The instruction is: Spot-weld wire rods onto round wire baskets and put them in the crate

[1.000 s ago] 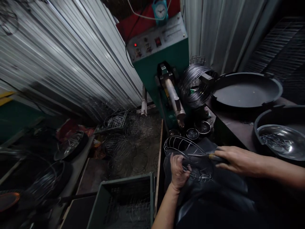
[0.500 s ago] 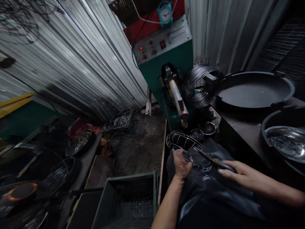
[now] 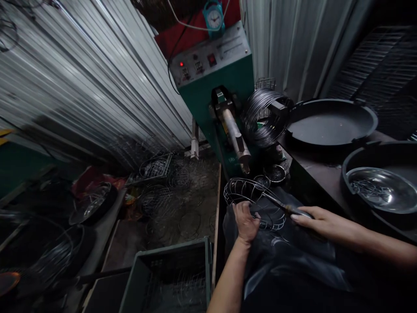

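Observation:
My left hand (image 3: pixel 246 222) is closed on the near-left side of a round, curved wire frame (image 3: pixel 243 183), which looks like a wire basket. My right hand (image 3: pixel 314 218) grips a hand tool (image 3: pixel 295 210) with a dark handle and a slim metal shaft. The shaft reaches left over the wire frame, and its tip is among the wires; whether it bites on one I cannot tell. Under the frame lies dark cloth or an apron (image 3: pixel 293 261) across the lap. My left fingers hide part of the frame.
Ahead stands a green machine (image 3: pixel 215 100) with a protruding metal arm (image 3: pixel 235 134). Beside it is a wire coil (image 3: pixel 260 130). To the right are a shallow black pan (image 3: pixel 335 124) and a steel bowl (image 3: pixel 381 206) of small metal pieces. A green crate (image 3: pixel 208 265) sits lower left.
The whole view has shifted, so the surroundings appear farther left. Both hands keep their holds on the wire frame and the tool, and the tool lies slightly flatter over the frame.

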`<action>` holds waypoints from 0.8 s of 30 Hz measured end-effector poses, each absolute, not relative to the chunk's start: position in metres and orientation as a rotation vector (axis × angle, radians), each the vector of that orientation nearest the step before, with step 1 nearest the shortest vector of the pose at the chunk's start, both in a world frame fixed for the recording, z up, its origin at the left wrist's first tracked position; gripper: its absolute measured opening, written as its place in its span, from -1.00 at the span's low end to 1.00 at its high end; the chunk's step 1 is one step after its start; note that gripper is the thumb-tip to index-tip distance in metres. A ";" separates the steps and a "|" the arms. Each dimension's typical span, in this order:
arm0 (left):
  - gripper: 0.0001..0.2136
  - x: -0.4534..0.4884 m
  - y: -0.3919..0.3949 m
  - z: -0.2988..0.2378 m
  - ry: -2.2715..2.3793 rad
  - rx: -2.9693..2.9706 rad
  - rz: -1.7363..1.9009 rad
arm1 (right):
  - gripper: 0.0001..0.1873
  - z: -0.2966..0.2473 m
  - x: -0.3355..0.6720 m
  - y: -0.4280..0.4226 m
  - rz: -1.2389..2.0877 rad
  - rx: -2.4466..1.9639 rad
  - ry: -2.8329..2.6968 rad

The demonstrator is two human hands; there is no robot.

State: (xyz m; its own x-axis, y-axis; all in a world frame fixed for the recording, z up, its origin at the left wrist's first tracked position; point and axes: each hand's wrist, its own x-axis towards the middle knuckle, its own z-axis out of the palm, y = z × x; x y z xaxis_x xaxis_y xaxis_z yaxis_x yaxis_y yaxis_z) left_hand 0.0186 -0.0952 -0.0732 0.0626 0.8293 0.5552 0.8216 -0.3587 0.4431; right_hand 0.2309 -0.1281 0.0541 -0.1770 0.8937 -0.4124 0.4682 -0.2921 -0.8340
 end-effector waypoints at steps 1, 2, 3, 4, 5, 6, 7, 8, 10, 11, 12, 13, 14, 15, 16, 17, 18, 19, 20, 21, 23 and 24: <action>-0.63 0.019 -0.095 -0.073 1.773 2.281 1.191 | -0.44 0.055 0.232 -0.127 1.496 -1.716 -1.551; -0.62 0.019 -0.095 -0.074 1.773 2.279 1.178 | -0.44 0.056 0.232 -0.126 1.524 -1.728 -1.551; -0.62 0.020 -0.095 -0.074 1.774 2.276 1.166 | -0.45 0.056 0.233 -0.124 1.533 -1.734 -1.564; -0.62 0.020 -0.094 -0.074 1.775 2.270 1.156 | -0.46 0.057 0.233 -0.122 1.519 -1.733 -1.591; -0.61 0.020 -0.094 -0.073 1.778 2.262 1.149 | -0.47 0.057 0.233 -0.120 1.489 -1.724 -1.633; -0.62 0.020 -0.094 -0.073 1.781 2.254 1.140 | -0.49 0.056 0.233 -0.117 1.447 -1.711 -1.688; -0.62 0.020 -0.094 -0.072 1.787 2.245 1.128 | -0.51 0.056 0.233 -0.114 1.399 -1.696 -1.753; -0.62 0.020 -0.093 -0.071 1.797 2.237 1.111 | -0.54 0.055 0.233 -0.111 1.346 -1.686 -1.819; -0.62 0.020 -0.092 -0.069 1.823 2.220 1.064 | -0.59 0.052 0.233 -0.105 1.227 -1.704 -1.944; -0.62 0.021 -0.092 -0.067 1.832 2.214 1.038 | -0.62 0.051 0.233 -0.103 1.167 -1.733 -2.000; -0.62 0.022 -0.091 -0.067 1.836 2.210 1.013 | -0.66 0.051 0.233 -0.100 1.109 -1.770 -2.054; -0.62 0.022 -0.091 -0.066 1.838 2.206 0.989 | -0.69 0.051 0.233 -0.098 1.055 -1.812 -2.107; -0.63 0.023 -0.090 -0.065 1.838 2.205 0.964 | -0.71 0.051 0.232 -0.095 1.003 -1.854 -2.159; -0.63 0.024 -0.089 -0.065 1.841 2.203 0.940 | -0.73 0.052 0.232 -0.094 0.956 -1.893 -2.211; -0.63 0.025 -0.089 -0.065 1.847 2.200 0.915 | -0.74 0.054 0.231 -0.092 0.917 -1.928 -2.258; -0.62 0.026 -0.089 -0.065 1.855 2.197 0.892 | -0.74 0.056 0.231 -0.091 0.886 -1.959 -2.297; -0.62 0.027 -0.089 -0.065 1.864 2.193 0.874 | -0.75 0.058 0.230 -0.091 0.860 -1.985 -2.325; -0.61 0.027 -0.089 -0.065 1.870 2.192 0.859 | -0.75 0.060 0.230 -0.091 0.840 -2.003 -2.346; -0.61 0.028 -0.089 -0.066 1.873 2.196 0.848 | -0.75 0.061 0.230 -0.092 0.825 -2.015 -2.362; -0.61 0.029 -0.090 -0.066 1.872 2.203 0.840 | -0.75 0.062 0.230 -0.093 0.811 -2.020 -2.376; -0.62 0.030 -0.091 -0.066 1.867 2.220 0.834 | -0.76 0.063 0.231 -0.097 0.768 -2.009 -2.410; -0.62 0.030 -0.092 -0.066 1.866 2.224 0.838 | -0.76 0.063 0.232 -0.100 0.737 -1.992 -2.429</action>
State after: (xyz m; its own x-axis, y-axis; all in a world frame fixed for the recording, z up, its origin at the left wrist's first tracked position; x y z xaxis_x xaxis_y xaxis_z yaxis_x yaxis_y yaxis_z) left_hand 0.0303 -0.0917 -0.0663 0.0871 0.9389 0.3330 0.8726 -0.2332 0.4293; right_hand 0.2316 -0.0995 0.0628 -0.2356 0.9083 -0.3456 0.9472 0.1350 -0.2910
